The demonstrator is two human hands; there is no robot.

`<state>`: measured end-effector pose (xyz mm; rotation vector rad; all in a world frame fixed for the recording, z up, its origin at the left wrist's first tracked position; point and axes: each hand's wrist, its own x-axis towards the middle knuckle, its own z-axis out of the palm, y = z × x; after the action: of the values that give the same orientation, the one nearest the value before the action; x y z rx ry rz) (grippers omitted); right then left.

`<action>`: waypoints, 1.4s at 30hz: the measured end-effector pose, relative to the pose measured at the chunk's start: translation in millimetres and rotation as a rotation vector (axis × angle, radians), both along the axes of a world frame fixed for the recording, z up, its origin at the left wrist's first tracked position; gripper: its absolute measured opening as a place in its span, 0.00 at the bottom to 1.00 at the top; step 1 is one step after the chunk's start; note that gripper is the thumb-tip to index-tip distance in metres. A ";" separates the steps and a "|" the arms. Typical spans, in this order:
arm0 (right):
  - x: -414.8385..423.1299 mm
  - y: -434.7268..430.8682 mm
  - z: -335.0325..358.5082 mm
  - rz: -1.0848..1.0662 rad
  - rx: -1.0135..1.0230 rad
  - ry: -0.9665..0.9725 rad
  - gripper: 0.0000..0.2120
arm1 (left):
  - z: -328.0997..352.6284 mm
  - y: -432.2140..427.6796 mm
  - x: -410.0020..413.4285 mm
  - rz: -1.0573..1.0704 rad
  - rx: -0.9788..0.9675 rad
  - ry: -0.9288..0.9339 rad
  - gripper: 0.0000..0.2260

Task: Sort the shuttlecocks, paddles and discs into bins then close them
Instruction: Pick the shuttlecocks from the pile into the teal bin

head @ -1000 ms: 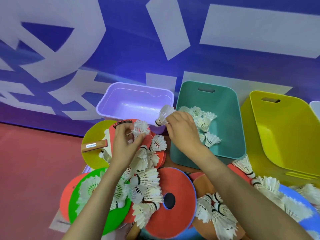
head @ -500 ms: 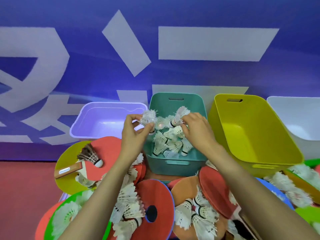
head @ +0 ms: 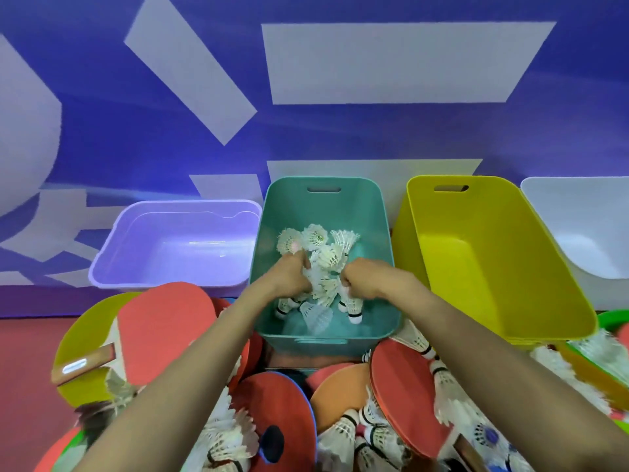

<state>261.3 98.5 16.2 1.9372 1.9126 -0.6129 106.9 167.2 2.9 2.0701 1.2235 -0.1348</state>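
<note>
Both of a person's bare hands reach into a teal plastic bin [head: 323,206] at 12 o'clock, buried wrist-deep among white feathered shuttlecocks [head: 316,236] heaped on its floor. The left hand [head: 289,277] and right hand [head: 369,277] sit side by side, fingers curled down into the feathers. Whether either one pinches a shuttlecock or has let go cannot be told, as the feathers hide the fingertips.

The shuttlecocks in the bin lie directly under and between the two hands, skirts fanned at mixed angles. Two by the near wall point their black-banded cork bases toward 6 o'clock.

The unsorted shuttlecocks [head: 343,434] lie back at 6 o'clock, scattered over red-faced paddles [head: 163,321] and flat coloured discs [head: 272,403] beneath both forearms. The cluster at 5 o'clock looks nearer the right hand, the one at 7 o'clock nearer the left. The next reach is likely a pull-back toward the body.

A lilac plastic bin [head: 177,247] at 10 o'clock and a yellow plastic bin [head: 476,253] at 2 o'clock show nothing inside. No paddle or disc has been sorted yet.
</note>
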 end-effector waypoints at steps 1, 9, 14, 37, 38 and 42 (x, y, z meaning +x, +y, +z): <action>-0.6 0.5 -4.3 0.000 -0.023 0.004 0.05 | -3.5 -0.8 0.7 -0.007 -0.052 -0.017 0.21; -0.3 -0.7 -15.2 -0.004 -0.021 0.029 0.15 | -7.4 -10.5 -10.8 -0.001 -0.019 -0.072 0.31; -4.1 -9.5 -1.3 -0.051 0.066 0.049 0.16 | 0.5 -15.1 -25.3 0.009 0.131 -0.116 0.21; -137.3 -117.0 22.4 0.215 0.901 0.574 0.14 | 14.4 -149.3 -180.6 0.358 0.678 -0.464 0.10; -144.8 -119.2 17.3 0.241 0.886 0.595 0.14 | 9.0 -151.9 -191.3 0.378 0.670 -0.439 0.11; -169.0 -117.7 -0.4 0.200 0.550 0.562 0.19 | -11.9 -162.5 -222.8 0.479 0.604 -0.330 0.12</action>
<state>92.3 -19.2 15.8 1.9680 2.8341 -0.6737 -115.9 4.8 -9.0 2.0794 1.6321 0.8573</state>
